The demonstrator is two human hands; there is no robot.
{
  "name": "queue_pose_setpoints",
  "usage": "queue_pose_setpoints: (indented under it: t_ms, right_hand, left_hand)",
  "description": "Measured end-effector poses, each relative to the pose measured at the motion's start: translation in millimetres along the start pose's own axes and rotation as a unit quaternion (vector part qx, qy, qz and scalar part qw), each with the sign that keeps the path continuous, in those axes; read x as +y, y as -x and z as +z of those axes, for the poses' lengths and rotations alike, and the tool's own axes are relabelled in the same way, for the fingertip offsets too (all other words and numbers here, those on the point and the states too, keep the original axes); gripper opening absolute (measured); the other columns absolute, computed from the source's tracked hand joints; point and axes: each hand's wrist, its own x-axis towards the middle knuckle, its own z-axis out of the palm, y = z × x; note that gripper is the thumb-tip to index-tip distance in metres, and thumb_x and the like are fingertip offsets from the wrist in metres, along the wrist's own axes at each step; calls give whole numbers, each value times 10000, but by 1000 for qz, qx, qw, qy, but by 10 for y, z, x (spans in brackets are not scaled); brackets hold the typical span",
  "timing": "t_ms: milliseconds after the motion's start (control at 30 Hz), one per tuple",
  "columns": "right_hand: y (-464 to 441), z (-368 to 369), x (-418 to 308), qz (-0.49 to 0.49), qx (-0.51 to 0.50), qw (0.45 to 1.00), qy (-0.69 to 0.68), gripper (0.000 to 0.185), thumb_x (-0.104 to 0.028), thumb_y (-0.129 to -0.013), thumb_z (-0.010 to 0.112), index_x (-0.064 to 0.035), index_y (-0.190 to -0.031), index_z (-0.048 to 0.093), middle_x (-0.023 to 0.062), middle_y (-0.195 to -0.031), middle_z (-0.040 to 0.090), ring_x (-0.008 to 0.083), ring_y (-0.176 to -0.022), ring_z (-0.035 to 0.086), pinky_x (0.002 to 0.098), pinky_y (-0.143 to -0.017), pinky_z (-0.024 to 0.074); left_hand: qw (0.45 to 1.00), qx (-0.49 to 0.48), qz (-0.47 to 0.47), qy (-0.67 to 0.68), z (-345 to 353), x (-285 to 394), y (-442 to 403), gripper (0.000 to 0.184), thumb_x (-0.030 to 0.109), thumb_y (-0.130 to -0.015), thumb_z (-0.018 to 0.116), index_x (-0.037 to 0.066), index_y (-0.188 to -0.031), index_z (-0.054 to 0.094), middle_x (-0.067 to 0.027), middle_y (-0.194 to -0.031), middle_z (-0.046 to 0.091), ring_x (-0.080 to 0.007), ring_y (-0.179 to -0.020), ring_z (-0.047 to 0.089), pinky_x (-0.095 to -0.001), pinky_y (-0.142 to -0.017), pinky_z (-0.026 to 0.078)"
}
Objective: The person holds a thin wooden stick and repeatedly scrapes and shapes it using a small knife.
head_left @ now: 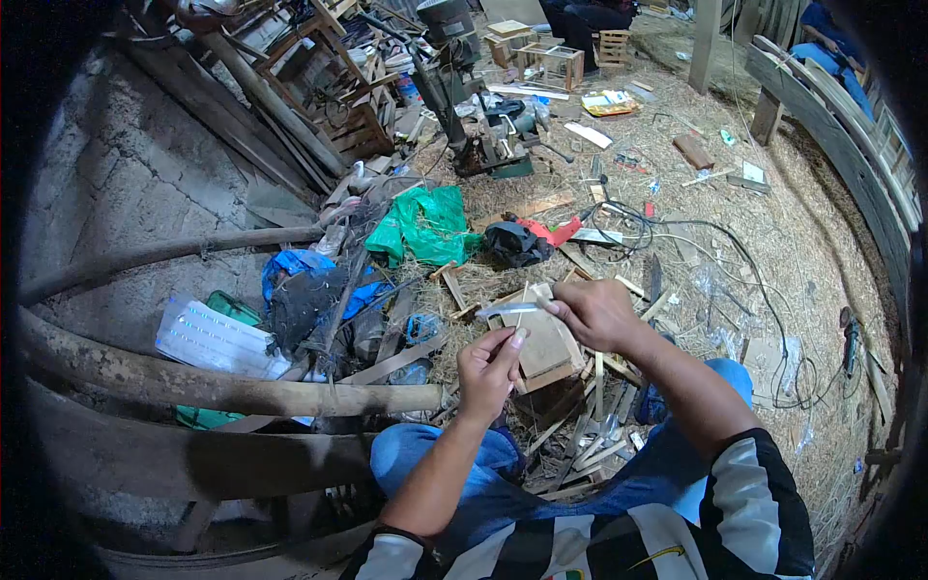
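Note:
My left hand (491,372) pinches a thin light wooden stick (522,317) that points upward. My right hand (597,314) is closed on the end of a pale, narrow blade (509,309), which lies across the stick and points left. Whether the blade touches the stick I cannot tell. Both hands are over a wooden block (544,348) between my knees. Wood offcuts (599,451) lie scattered below it.
A green plastic bag (422,227) and a black bag (518,243) lie ahead. Bamboo poles (222,387) run along the left. A machine on a stand (454,106) is farther forward. Cables cross the ground at right. Two people sit in the background.

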Motion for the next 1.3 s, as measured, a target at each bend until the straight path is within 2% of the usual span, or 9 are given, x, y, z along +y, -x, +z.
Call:
queue_pose_setpoints:
  t_ms: [367, 533, 600, 700, 800, 1000, 1167, 1233, 1300]
  right_hand:
    - [-83, 59, 147, 74, -10, 996, 47, 373, -450, -984, 469, -124, -834, 572, 143, -670, 607, 384, -631, 605, 505, -541, 426]
    - [-79, 126, 182, 89, -13, 994, 60, 393, -466, -987, 455, -126, -843, 589, 151, -683, 621, 383, -655, 621, 507, -565, 450]
    - [-110, 193, 420, 234, -35, 969, 65, 406, -471, -991, 438, -123, -889, 621, 163, -720, 646, 390, -703, 643, 517, -612, 482]
    - [-193, -61, 581, 274, -11, 957, 97, 398, -451, -1000, 431, -119, -942, 642, 162, -749, 661, 397, -737, 655, 534, -662, 491]
    - [-150, -68, 362, 197, 3, 979, 55, 481, -529, -1003, 388, -114, -956, 624, 178, -771, 676, 399, -725, 664, 525, -645, 504]
    - [23, 53, -277, 20, 15, 1000, -14, 348, -434, -980, 487, -110, -884, 567, 132, -719, 661, 380, -648, 641, 518, -550, 468]
    - [60, 52, -326, 22, -51, 998, -13, 318, -413, -986, 489, -123, -880, 565, 139, -701, 635, 385, -644, 627, 504, -523, 450]
    - [45, 36, -288, 36, -81, 996, 22, 350, -451, -991, 449, -129, -947, 578, 139, -721, 671, 382, -655, 650, 522, -543, 475]
    - [-11, 28, -121, 81, -50, 995, 27, 369, -464, -995, 439, -131, -949, 593, 144, -721, 669, 385, -659, 650, 526, -549, 478]
  left_hand:
    - [994, 30, -70, 77, -110, -26, -97, 202, 176, -953, 657, -11, -1009, 710, 52, -581, 495, -20, -434, 384, -205, -382, 295]
    - [995, 30, -79, 52, -123, -26, -97, 220, 203, -952, 660, -9, -986, 706, 51, -572, 490, -24, -420, 377, -203, -377, 285]
    - [995, 26, -83, 50, -121, -16, -78, 226, 211, -954, 658, -8, -981, 705, 49, -570, 490, -26, -416, 377, -202, -377, 284]
    - [996, 11, -75, 48, -137, 72, -30, 196, 182, -969, 631, -4, -998, 689, 36, -531, 466, -37, -377, 349, -209, -347, 281]
    - [995, -21, -80, 62, -177, 109, -22, 216, 213, -992, 603, 20, -1006, 700, 28, -562, 504, -36, -410, 376, -210, -376, 283]
    - [998, -14, -44, 48, -82, 33, -39, 205, 181, -991, 600, 7, -1010, 707, 33, -581, 519, -32, -435, 407, -206, -400, 302]
    - [1000, -7, -6, 4, -20, -12, -35, 205, 164, -986, 607, -11, -998, 713, 38, -591, 531, -26, -461, 429, -202, -428, 321]
    - [1000, 2, 8, -11, -19, -32, -27, 209, 166, -987, 608, -14, -996, 715, 38, -589, 531, -24, -466, 432, -201, -434, 324]
    - [1000, -5, -1, -22, -54, -52, -15, 216, 169, -990, 606, -16, -1006, 716, 44, -577, 518, -21, -467, 426, -203, -432, 321]
